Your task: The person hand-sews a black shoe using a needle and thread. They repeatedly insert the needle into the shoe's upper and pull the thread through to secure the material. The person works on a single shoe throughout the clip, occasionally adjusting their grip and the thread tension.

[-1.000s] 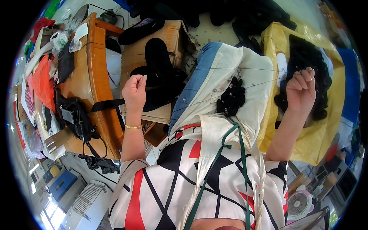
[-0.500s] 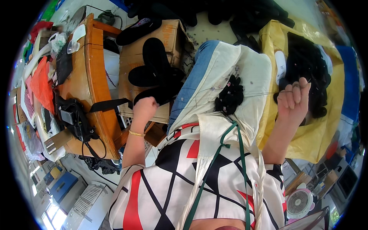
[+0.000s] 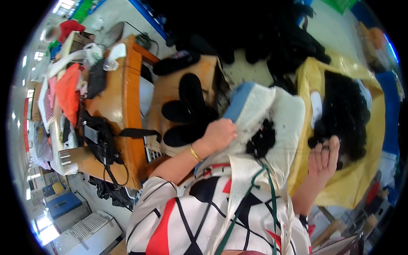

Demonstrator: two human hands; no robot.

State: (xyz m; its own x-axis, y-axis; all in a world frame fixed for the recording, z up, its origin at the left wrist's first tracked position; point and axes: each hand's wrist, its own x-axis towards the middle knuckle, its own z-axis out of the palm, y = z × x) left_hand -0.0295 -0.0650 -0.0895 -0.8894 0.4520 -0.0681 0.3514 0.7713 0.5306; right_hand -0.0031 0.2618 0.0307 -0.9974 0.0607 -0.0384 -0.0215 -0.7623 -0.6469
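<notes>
My left hand point(image 3: 219, 135) is closed in a fist over the left edge of my pale apron point(image 3: 289, 114). What it holds is hidden. Raised on the right, beside the yellow bag, my right hand point(image 3: 324, 158) has its fingers curled and thumb-side pinched. A dark thread ran from it across my lap a moment ago; now blur nearly hides the strand. A bunch of small black fabric pieces point(image 3: 261, 138) lies on the apron between my hands. Just beyond my left hand, several black soft shoes point(image 3: 190, 91) rest on a cardboard box point(image 3: 208, 70).
An open yellow bag point(image 3: 304, 85) full of black items stands at my right, with a white insole point(image 3: 315, 109) inside its near rim. To the left is a wooden table point(image 3: 114, 102) bearing a black strapped bag point(image 3: 97, 140) and an orange cloth point(image 3: 68, 89).
My left hand has swung right, from beside the box to the apron's edge. The right hand stays raised and closed. The whole view has shifted, so things appear lower.
</notes>
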